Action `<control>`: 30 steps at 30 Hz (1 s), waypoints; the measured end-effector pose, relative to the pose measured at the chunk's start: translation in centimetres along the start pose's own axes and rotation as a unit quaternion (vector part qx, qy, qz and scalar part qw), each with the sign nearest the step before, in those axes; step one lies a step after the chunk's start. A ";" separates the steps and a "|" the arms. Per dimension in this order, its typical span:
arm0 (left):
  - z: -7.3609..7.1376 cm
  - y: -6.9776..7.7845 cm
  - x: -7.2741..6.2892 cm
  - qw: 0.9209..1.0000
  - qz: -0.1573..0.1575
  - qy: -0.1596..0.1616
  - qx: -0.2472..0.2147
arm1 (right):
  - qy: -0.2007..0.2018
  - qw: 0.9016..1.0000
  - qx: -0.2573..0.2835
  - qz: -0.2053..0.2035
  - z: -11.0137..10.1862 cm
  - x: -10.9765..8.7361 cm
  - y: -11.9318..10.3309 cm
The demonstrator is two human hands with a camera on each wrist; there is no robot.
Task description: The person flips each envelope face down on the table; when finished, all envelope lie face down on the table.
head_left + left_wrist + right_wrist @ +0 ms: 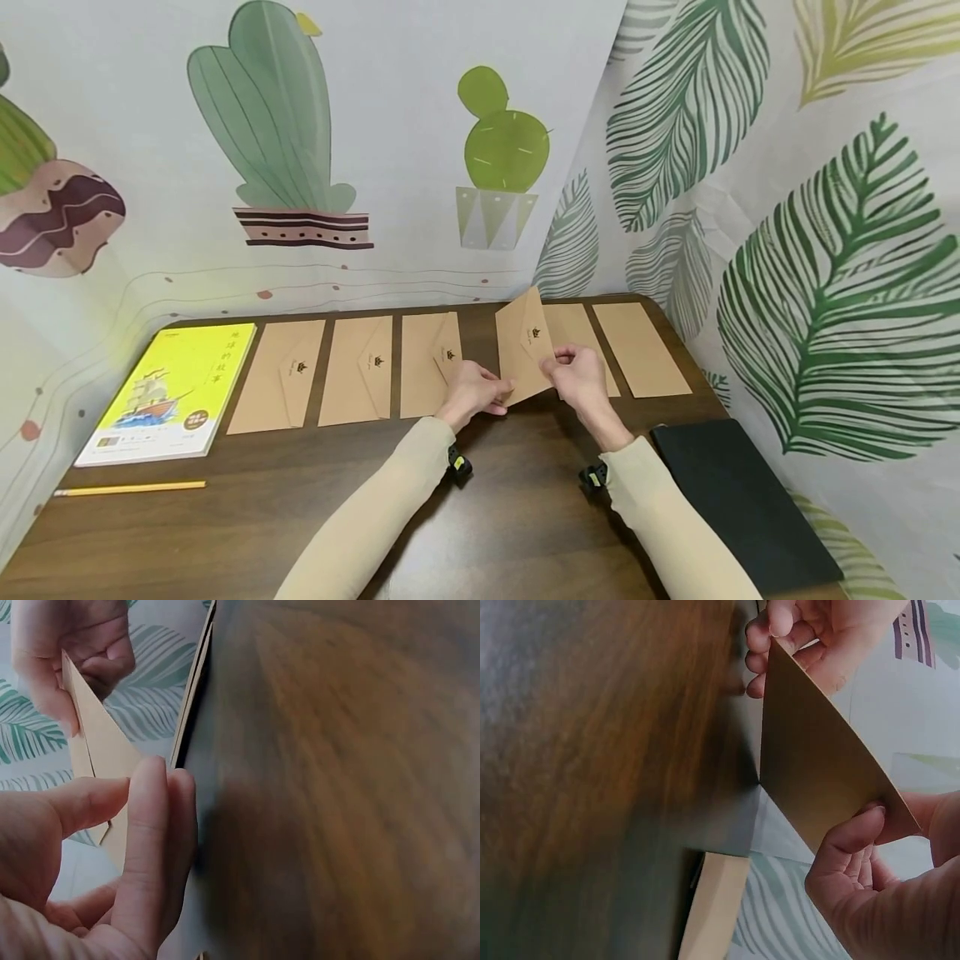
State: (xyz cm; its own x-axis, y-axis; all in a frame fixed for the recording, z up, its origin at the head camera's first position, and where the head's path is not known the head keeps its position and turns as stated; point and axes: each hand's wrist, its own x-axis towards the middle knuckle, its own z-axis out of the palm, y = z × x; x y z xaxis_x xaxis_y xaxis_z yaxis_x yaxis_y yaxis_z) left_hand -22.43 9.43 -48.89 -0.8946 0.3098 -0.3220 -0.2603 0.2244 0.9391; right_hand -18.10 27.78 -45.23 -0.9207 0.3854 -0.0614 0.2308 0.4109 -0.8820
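A brown kraft envelope [519, 346] with a crown print on its flap is raised at a tilt above the table. My left hand [474, 390] pinches its lower left corner between thumb and fingers. At its right edge my right hand [579, 377] pinches it, thumb on one face, as the right wrist view shows with the envelope's plain side [817, 750]. Left of the hands, three flap-up envelopes [273, 375] lie in a row. Two more envelopes [641, 350] lie to the right, one partly hidden behind the right hand and the held envelope.
A yellow-covered book [168, 392] lies at the table's left, with a yellow pencil [131, 488] in front of it. A black flat pad [742, 500] sits at the right edge, beside the right forearm. Patterned cloth [405, 125] stands behind the brown wooden table [517, 533].
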 end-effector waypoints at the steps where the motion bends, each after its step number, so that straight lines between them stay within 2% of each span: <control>1: 0.0 0.1 0.0 1.000 0.000 0.001 0.002 | 0.005 1.000 -0.012 -0.006 0.0 0.0 0.0; 5: 0.2 0.7 -0.1 1.000 0.015 0.006 0.005 | 0.028 0.997 -0.061 -0.039 0.1 -0.1 -0.3; 12: 1.1 2.5 -0.9 0.993 0.117 -0.032 0.004 | 0.037 0.989 -0.116 -0.083 0.5 -0.5 -1.0; 15: 1.4 3.1 -1.2 0.990 0.133 -0.026 0.026 | 0.024 0.987 -0.119 -0.104 0.8 -0.8 -1.1; 19: 1.7 3.5 -1.3 0.990 0.136 0.003 0.033 | 0.008 0.987 -0.095 -0.130 1.1 -1.1 -1.3; 22: 1.7 3.7 -1.3 0.991 0.132 0.021 0.026 | -0.008 0.988 -0.074 -0.134 1.2 -1.2 -1.3; 27: 1.6 3.8 -1.3 0.991 0.128 0.035 0.025 | -0.063 0.993 -0.028 -0.092 1.5 -1.3 -1.0; 30: 1.5 3.9 -1.4 0.991 0.123 0.040 0.025 | -0.098 0.992 -0.018 -0.072 1.8 -1.2 -0.7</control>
State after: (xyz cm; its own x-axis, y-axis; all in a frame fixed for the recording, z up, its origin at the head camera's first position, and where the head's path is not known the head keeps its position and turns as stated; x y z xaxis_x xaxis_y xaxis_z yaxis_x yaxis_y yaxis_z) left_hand -21.63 11.20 -44.95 -0.9553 0.2867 -0.0719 -0.0148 0.1965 0.9804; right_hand -17.71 25.58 -45.39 -0.9877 0.1536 -0.0293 0.1004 0.4797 -0.8717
